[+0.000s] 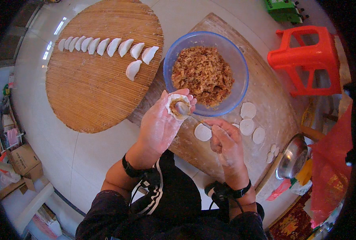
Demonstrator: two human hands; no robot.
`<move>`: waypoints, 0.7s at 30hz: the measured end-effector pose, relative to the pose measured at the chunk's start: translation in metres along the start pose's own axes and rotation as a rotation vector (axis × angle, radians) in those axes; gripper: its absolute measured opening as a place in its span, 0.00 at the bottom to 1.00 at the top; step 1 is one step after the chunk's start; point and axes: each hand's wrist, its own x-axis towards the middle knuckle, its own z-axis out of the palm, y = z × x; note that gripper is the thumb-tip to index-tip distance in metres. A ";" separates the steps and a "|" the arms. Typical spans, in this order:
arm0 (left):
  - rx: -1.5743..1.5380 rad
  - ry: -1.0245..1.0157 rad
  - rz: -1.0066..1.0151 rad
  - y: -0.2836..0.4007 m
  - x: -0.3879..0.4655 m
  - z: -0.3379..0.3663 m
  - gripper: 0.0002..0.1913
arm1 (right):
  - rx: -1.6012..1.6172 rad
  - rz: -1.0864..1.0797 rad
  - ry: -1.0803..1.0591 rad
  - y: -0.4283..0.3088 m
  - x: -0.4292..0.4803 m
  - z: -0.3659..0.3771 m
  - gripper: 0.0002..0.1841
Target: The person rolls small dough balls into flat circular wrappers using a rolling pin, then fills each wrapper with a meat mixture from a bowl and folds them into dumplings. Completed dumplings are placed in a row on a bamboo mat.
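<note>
My left hand (163,123), palm up and dusted with flour, holds a round dumpling wrapper (171,112) with filling on it. A metal spoon (182,108) rests its bowl on that filling, and my right hand (226,138) grips its handle. Just beyond my hands stands a clear plastic bowl with a blue rim (246,70), holding a mound of minced filling (202,75). Flat dough wrappers (247,127) lie on the floured wooden board (274,111), one partly hidden by my right hand. Folded dumplings (114,47) form a row on the round slatted tray (97,99), with a single one (133,70) below the row.
A red plastic stool (307,60) stands at the right, near a green object (284,10). Small dough pieces (270,156) lie near the board's right edge, beside a metal basin (292,157). A cardboard box (25,160) sits at lower left on the tiled floor.
</note>
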 end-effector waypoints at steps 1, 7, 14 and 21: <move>0.004 0.011 0.002 0.000 0.000 -0.001 0.27 | -0.065 -0.032 0.043 0.000 0.000 0.000 0.13; -0.016 0.007 -0.008 0.000 0.000 -0.004 0.28 | -0.572 -0.350 0.114 0.004 -0.005 0.008 0.14; 0.000 0.000 -0.002 0.004 -0.001 -0.005 0.28 | -0.762 -0.592 0.158 -0.002 -0.014 0.017 0.12; -0.090 -0.002 -0.012 0.019 0.002 0.005 0.31 | -1.762 -0.678 0.440 -0.025 0.013 -0.001 0.21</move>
